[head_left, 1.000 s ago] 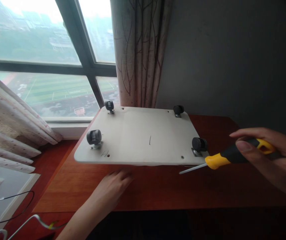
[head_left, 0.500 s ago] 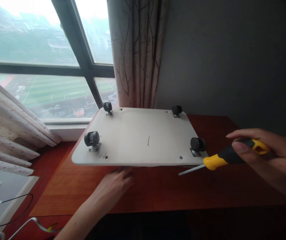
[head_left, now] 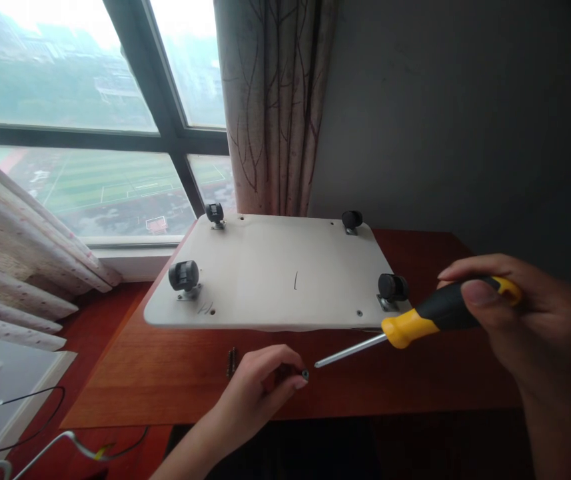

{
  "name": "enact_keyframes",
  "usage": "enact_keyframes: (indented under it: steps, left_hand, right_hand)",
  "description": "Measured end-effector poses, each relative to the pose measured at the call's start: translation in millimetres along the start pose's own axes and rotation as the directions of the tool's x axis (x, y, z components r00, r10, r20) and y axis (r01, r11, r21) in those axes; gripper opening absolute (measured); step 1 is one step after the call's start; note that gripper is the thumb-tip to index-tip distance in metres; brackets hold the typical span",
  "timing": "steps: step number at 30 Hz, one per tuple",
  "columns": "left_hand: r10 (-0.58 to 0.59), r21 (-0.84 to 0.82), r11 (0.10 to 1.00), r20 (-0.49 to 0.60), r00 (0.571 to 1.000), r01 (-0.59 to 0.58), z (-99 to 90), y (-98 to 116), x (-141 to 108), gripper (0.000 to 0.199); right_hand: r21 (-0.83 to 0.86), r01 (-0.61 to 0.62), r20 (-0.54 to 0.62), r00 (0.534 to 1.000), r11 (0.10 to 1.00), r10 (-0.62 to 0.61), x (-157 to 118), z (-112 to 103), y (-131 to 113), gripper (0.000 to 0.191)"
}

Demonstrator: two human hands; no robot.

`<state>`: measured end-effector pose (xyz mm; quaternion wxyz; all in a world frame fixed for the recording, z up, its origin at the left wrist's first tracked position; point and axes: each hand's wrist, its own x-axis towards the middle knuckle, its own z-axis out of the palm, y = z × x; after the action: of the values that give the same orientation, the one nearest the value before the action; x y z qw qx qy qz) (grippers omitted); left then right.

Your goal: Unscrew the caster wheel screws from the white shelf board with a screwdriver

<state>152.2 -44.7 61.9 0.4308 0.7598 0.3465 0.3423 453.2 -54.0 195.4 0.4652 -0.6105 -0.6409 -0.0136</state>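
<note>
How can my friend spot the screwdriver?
Find the brown table, then the right hand on its right side. That hand holds the screwdriver, with a black and yellow handle and silver shaft. The nearest wheel has no yellow.

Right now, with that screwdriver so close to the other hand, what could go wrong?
The tip of the screwdriver points at the left hand, so a slip might nick the fingers.

The small metal piece is pinched only at the fingertips, near the front edge of the table in this view; it could drop to the floor.

The screws lying on the table look loose and might roll if bumped.
</note>
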Motion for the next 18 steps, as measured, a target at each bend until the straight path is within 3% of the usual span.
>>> enact_keyframes:
  steps: [12,18]
  left_hand:
    - [0.062,-0.051,0.997,0.046,0.997,-0.06,1.6,9.3,-0.6,0.002]
    - [0.148,0.035,0.988,0.022,0.989,-0.149,8.2,12.5,-0.3,0.004]
  right_hand:
    - [0.056,-0.039,0.099,0.995,0.998,0.033,-5.7,7.3,-2.2,0.019]
    - [0.068,-0.074,0.183,0.981,0.995,0.061,-3.7,7.9,-1.5,0.017]
